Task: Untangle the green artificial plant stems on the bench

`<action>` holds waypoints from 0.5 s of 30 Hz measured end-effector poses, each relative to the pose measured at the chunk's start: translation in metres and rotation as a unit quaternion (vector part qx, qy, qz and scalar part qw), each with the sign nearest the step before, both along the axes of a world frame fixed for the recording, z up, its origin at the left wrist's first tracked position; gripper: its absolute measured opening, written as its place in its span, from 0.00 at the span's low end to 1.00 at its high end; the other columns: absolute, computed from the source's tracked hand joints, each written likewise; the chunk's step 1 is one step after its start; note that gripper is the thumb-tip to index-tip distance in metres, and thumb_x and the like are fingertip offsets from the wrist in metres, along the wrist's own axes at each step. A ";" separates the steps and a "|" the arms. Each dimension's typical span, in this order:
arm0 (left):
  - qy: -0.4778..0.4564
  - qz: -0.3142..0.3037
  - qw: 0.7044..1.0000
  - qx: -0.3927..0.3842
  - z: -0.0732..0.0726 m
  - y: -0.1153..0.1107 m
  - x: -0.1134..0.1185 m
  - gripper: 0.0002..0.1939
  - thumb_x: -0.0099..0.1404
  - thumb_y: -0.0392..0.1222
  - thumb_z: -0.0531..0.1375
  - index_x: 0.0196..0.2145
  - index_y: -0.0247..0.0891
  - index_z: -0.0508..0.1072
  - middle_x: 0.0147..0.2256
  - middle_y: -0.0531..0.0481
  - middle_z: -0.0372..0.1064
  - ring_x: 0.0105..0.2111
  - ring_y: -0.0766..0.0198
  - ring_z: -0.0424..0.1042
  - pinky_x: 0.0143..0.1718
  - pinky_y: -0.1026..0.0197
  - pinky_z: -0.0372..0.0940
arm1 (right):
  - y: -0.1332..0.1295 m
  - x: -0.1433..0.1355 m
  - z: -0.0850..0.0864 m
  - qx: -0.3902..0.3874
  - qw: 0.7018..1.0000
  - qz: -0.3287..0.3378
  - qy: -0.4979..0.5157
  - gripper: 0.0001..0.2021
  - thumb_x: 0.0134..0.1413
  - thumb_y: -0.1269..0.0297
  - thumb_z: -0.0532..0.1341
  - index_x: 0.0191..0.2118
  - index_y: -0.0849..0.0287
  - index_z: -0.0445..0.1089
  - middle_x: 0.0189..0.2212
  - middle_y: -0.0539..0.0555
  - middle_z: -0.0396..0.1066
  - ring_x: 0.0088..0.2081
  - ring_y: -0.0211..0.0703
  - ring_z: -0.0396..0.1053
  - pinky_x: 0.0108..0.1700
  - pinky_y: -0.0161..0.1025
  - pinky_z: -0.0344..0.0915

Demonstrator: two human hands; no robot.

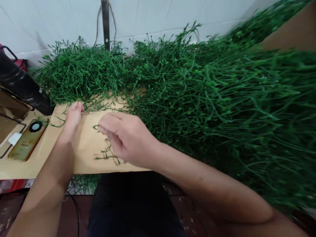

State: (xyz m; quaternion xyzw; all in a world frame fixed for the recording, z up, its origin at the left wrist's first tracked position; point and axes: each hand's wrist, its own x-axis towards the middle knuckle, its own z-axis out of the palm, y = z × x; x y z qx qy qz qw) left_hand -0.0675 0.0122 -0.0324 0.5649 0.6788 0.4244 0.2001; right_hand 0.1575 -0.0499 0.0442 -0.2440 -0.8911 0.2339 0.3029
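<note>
My right hand is over the brown board, fingers pinched together. From its fingertips pokes the tip of a small green sprig, plastic-looking; the rest is hidden by the fingers. My left hand rests at the front edge of the left heap of green sprigs, its fingers curled closed. What it holds, if anything, is hidden. A few loose sprigs lie on the board below my right hand. More thin stems lie just right of my left hand.
A large heap of long green stems spreads along the wall and down the right side. At the left stand a black bottle and a phone in a yellowed case. A cardboard flap juts in at upper right; a metal strip stands against the wall.
</note>
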 end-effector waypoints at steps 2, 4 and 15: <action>-0.075 -0.028 0.997 -0.008 0.003 -0.006 0.011 0.16 0.63 0.50 0.49 0.21 0.40 0.57 0.17 0.56 0.48 0.16 0.69 0.48 0.20 0.63 0.46 | 0.007 0.004 -0.001 -0.034 0.999 -0.023 0.025 0.09 0.56 0.70 0.47 0.27 0.60 0.59 0.22 0.49 0.56 0.26 0.34 0.51 0.32 0.35 0.49; -0.103 -0.090 0.991 -0.009 0.007 -0.011 0.028 0.16 0.61 0.51 0.52 0.22 0.39 0.61 0.16 0.56 0.49 0.17 0.70 0.48 0.20 0.63 0.46 | 0.019 0.008 -0.006 -0.082 0.994 -0.059 0.047 0.10 0.57 0.69 0.47 0.26 0.61 0.60 0.22 0.48 0.56 0.26 0.32 0.52 0.31 0.34 0.49; 0.009 -0.275 0.959 0.074 0.011 -0.019 0.061 0.18 0.60 0.54 0.54 0.27 0.36 0.70 0.32 0.48 0.65 0.37 0.63 0.64 0.42 0.60 0.60 | 0.043 0.005 -0.026 -0.181 0.975 -0.078 0.099 0.13 0.57 0.72 0.50 0.21 0.61 0.56 0.19 0.45 0.49 0.24 0.29 0.49 0.29 0.33 0.48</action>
